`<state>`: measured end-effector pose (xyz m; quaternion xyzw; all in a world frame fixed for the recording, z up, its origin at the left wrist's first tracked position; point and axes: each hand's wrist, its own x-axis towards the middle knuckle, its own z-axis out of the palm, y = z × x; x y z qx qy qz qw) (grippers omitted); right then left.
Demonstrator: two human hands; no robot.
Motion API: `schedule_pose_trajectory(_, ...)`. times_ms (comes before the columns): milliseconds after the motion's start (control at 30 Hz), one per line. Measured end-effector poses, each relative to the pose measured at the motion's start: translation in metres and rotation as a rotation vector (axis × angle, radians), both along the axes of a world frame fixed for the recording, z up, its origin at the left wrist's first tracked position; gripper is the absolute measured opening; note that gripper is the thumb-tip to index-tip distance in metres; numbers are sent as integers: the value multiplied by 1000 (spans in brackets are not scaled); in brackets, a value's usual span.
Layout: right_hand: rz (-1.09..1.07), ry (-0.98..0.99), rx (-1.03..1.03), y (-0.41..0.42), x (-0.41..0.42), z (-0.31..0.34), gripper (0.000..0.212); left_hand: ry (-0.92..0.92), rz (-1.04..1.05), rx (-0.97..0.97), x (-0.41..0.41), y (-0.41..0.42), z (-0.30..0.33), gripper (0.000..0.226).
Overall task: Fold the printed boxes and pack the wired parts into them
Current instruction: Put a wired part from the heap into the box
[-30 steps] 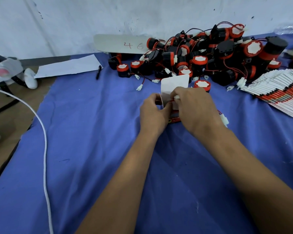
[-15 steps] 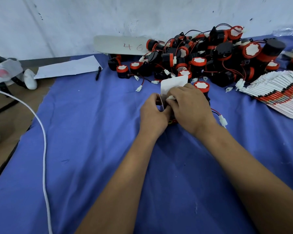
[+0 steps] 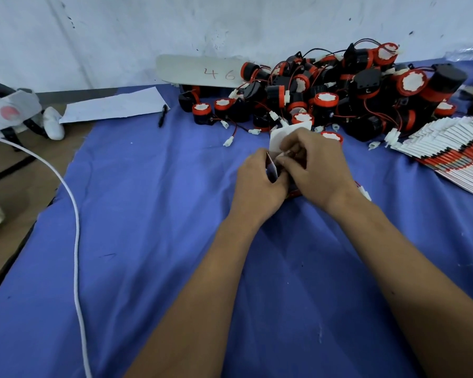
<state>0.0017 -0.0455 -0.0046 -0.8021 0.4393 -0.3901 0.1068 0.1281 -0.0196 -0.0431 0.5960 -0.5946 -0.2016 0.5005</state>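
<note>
Both hands meet over a small printed box on the blue cloth, its white flap standing up behind my fingers. My left hand grips the box's left side, a printed edge showing beside the thumb. My right hand curls over the top and pinches at the flap. Most of the box is hidden under the hands. A white connector on a red wire sticks out by my right wrist. Behind lies a heap of black-and-red wired parts. A fanned stack of flat printed boxes lies at the right.
The blue cloth covers the table. A white cable runs down its left side. A sheet of paper, a black pen and a white board marked 46 lie at the back by the wall.
My right hand's fingers have curled further over the box and pressed the white flap lower. My left hand keeps its hold on the box's left side.
</note>
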Motion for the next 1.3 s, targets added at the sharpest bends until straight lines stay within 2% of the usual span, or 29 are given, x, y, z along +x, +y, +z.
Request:
schedule_pose_trajectory(133, 3, -46, -38, -2, -6, -4, 4, -13, -106, 18, 4, 2, 2, 19)
schedule_pose_trajectory(267, 31, 4, -166, 1, -5, -7, 9, 94, -234, 112, 15, 4, 6, 27)
schedule_pose_trajectory(467, 55, 111, -132, 1, -5, -5, 10, 279, -369, 199, 27, 8, 10, 32)
schedule_pose_trajectory(567, 101, 207, -111, -1, -8, -3, 14, 210, -346, 192, 24, 9, 10, 46)
schedule_pose_trajectory(667, 152, 260, -97, -1, -13, -2, 13, 210, -333, 171, 23, 9, 10, 47)
schedule_pose_trajectory(767, 134, 237, -90, -1, -14, -3, 15, 211, -341, 175, 25, 8, 9, 49)
schedule_pose_trajectory(933, 133, 91, -41, 3, -10, -2, 23, 198, -337, 171, 26, 8, 8, 46)
schedule_pose_trajectory(1100, 147, 210, -17, 0, -15, 1, 32, 189, -346, 174, 28, 7, 8, 48)
schedule_pose_trajectory(1300, 231, 297, -48, 1, -21, 1, 10, 175, -354, 144, 34, 5, 6, 38)
